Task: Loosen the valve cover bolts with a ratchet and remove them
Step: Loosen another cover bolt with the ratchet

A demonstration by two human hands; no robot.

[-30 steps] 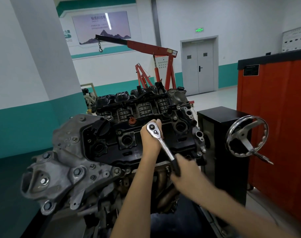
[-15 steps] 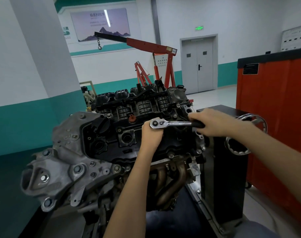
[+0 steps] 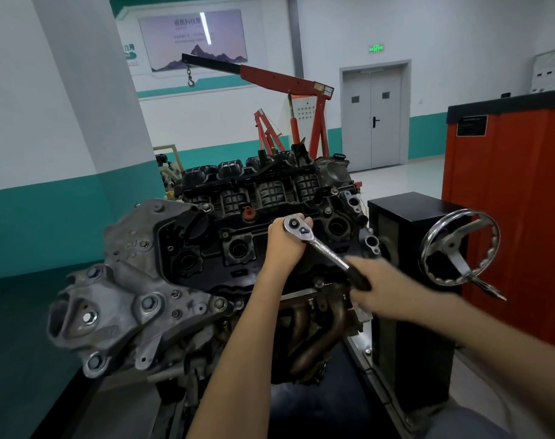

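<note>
Hands sit apart on one tool, both clamped on the ratchet [image 3: 325, 248]. The left hand [image 3: 285, 248] is curled round the chrome head, holding it down over the middle of the black valve cover [image 3: 238, 248]; what the head sits on is hidden by the fingers. The right hand [image 3: 387, 288], blurred, grips the black handle, which slants down and to the right past the cover's near edge. A bolt head [image 3: 318, 282] shows on that near edge, between the two forearms. Below it the rusty exhaust manifold [image 3: 317, 331] curves downward. The cover tops an engine whose grey timing-end casting [image 3: 127, 280] faces left, and a small orange cap [image 3: 247, 213] stands on the cover behind the left hand. Just right of the engine is a black stand box [image 3: 409, 210] with a chrome handwheel [image 3: 459, 248] on its side, and an orange cabinet [image 3: 523, 201] stands beyond. At the back of the room are a red engine crane [image 3: 285, 79] and a grey double door [image 3: 375, 122].
</note>
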